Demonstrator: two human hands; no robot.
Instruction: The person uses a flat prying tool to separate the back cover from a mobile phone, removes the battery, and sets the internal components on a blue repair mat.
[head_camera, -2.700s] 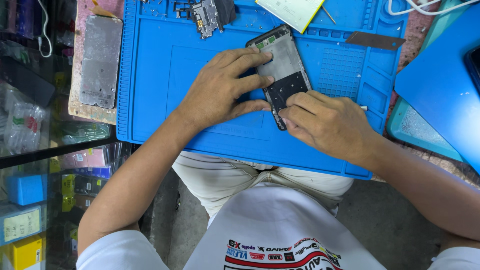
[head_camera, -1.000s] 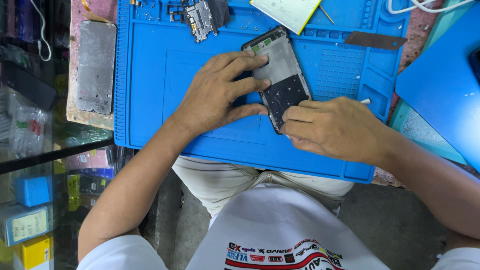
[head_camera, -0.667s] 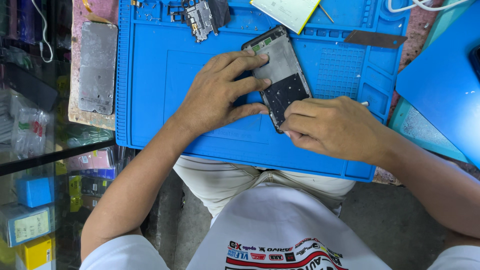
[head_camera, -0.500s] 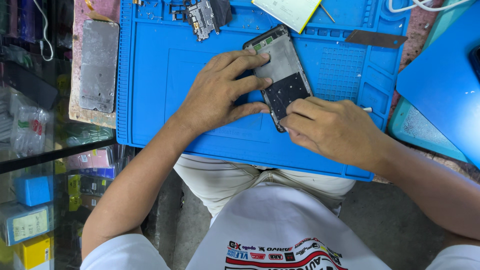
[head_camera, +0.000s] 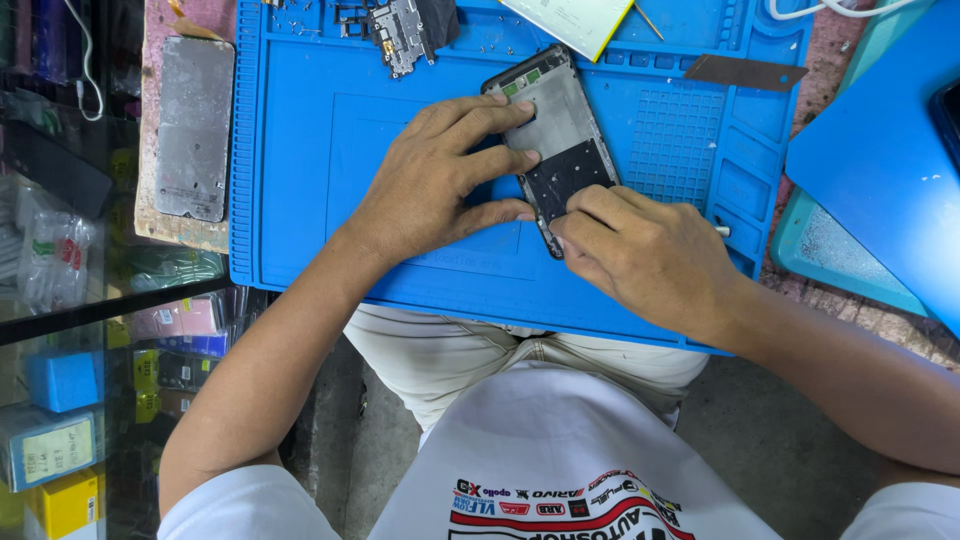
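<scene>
1. So, we've got the opened phone lying back-side up near the middle of the blue work mat, tilted a bit, its insides exposed: a grey plate over the upper part, a dark patch below.
2. Our left hand lies flat on the mat just left of the phone, fingers spread and pressing on its left edge to pin it. It's not gripping anything.
3. Our right hand is curled at the phone's lower end, fingertips pinched down on the bottom corner. Whether there's a tool or small part in there, we can't tell.
4. Done so far, by the looks: rear cover off, and a board piece sits at the mat's top edge, above the phone.
5. Left: the bottom end, we'd guess. A grey panel lies off the mat's left side.
</scene>
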